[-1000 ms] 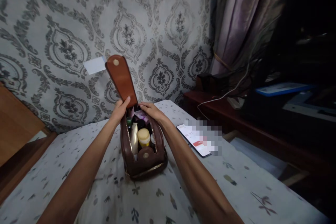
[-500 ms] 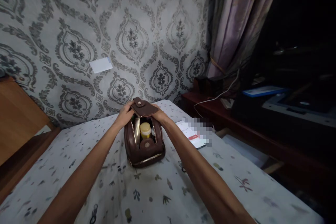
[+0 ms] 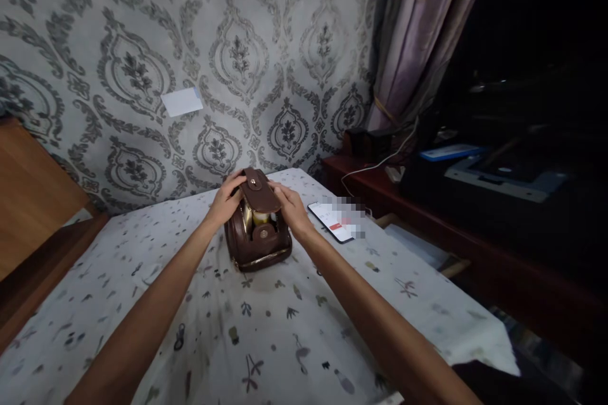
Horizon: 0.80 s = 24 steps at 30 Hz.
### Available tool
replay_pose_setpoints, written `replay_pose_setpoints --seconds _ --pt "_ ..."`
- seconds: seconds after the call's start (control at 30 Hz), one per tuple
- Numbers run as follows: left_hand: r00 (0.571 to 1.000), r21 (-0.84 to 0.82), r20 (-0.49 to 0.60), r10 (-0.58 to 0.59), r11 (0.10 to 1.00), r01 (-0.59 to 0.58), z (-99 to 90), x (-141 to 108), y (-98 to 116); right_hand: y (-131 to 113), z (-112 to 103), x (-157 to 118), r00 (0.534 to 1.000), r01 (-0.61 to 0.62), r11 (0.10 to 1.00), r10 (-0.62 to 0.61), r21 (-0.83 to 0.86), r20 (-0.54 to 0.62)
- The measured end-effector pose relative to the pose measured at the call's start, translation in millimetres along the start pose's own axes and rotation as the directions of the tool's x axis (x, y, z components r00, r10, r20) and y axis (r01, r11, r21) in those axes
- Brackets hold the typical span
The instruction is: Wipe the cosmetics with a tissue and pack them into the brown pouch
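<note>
Head view shows no brand or label that can be read; the phone (image 3: 331, 223) displays characters too small to make out and a red patch, partly pixelated. It lies on the pale, leaf-printed sheet (image 3: 256, 329), to the right of the brown bag (image 3: 259, 247). Smooth and leather-like, with rounded corners, the bag sits on the sheet near the patterned wall (image 3: 237, 57). Its flap (image 3: 264, 197), bearing a round metal fastener (image 3: 253, 182), lies over part of the opening, where a yellow container (image 3: 260, 218) shows. A metal-toothed zipper (image 3: 263, 260) curves along the front. The left hand (image 3: 225, 201) grips the bag's upper left side; the right hand (image 3: 291, 205) touches its right side with bent fingers, though whether it grips is unclear.
</note>
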<state>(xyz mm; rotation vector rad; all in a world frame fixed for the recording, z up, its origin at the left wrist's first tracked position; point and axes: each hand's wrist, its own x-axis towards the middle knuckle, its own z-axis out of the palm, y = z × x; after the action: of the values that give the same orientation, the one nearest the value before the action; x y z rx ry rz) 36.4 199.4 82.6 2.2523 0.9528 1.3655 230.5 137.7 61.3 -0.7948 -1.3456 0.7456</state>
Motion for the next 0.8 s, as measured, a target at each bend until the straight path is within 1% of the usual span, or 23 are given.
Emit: replay_pose_setpoints --seconds 0.13,0.23,0.37,0.5,0.57,0.67,0.8 --pt "0.999 0.031 -0.025 -0.022 0.999 0.023 0.1 -8.0 2.9 -9.3 4.0 -23.7 0.995 -0.028 0.999 0.029 0.016 -0.099" --pt "0.998 0.056 -0.036 -0.044 0.997 0.046 1.1 -13.4 5.1 -12.5 7.6 -35.0 0.992 -0.038 0.999 0.034 -0.032 -0.118" --pt "0.995 0.089 -0.054 -0.083 0.992 0.088 4.5 -21.1 11.9 -10.2 10.3 -45.1 0.993 0.03 0.985 -0.048 -0.168 -0.104" --pt "0.992 0.166 -0.076 -0.097 0.98 0.109 8.2 -33.9 28.4 -7.4 9.1 -51.4 0.993 0.06 0.962 -0.084 -0.266 -0.079" --pt "0.992 0.196 -0.075 -0.096 0.975 0.11 9.0 -43.4 39.2 -7.0 7.9 -53.3 0.994 0.062 0.953 -0.087 -0.297 -0.071" --pt "0.992 0.176 -0.055 -0.114 0.977 0.122 8.8 -59.8 54.1 -6.9 6.6 -55.1 0.992 0.078 0.942 -0.105 -0.327 -0.066" --pt "0.994 0.161 -0.02 -0.108 0.981 0.11 8.1 -78.5 65.7 -5.7 5.6 -56.4 0.99 0.111 0.93 -0.135 -0.351 -0.047"
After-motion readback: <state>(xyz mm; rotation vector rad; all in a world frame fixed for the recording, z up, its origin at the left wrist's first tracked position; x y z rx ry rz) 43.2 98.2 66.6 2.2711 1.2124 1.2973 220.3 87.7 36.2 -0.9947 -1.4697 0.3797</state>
